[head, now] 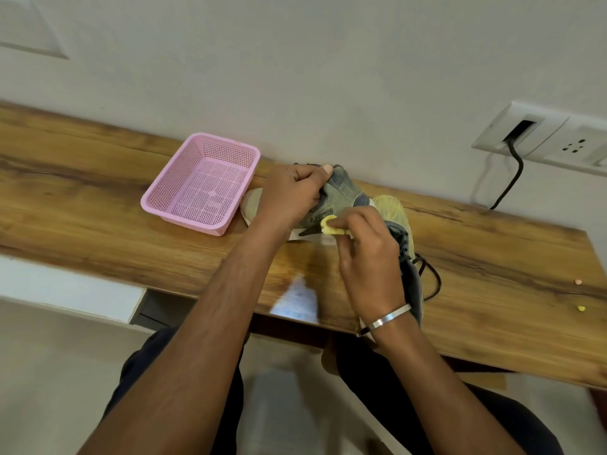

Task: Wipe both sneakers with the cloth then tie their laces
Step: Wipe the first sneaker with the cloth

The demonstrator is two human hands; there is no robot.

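A grey sneaker [341,195] lies across the wooden shelf, its pale toe poking out to the left of my wrist. My left hand [292,195] grips its upper from above, thumb on the collar. My right hand [368,254] pinches a small yellow cloth [331,226] against the sneaker's side near the white sole. The second sneaker [410,267], dark grey with a yellowish sole, lies behind my right hand, mostly hidden, with a loose black lace [433,277] trailing on the wood.
An empty pink plastic basket [200,185] stands left of the shoes. The wooden shelf [98,205] runs along a white wall. A wall socket [538,136] with a black cable sits at upper right. Two small crumbs [581,308] lie far right.
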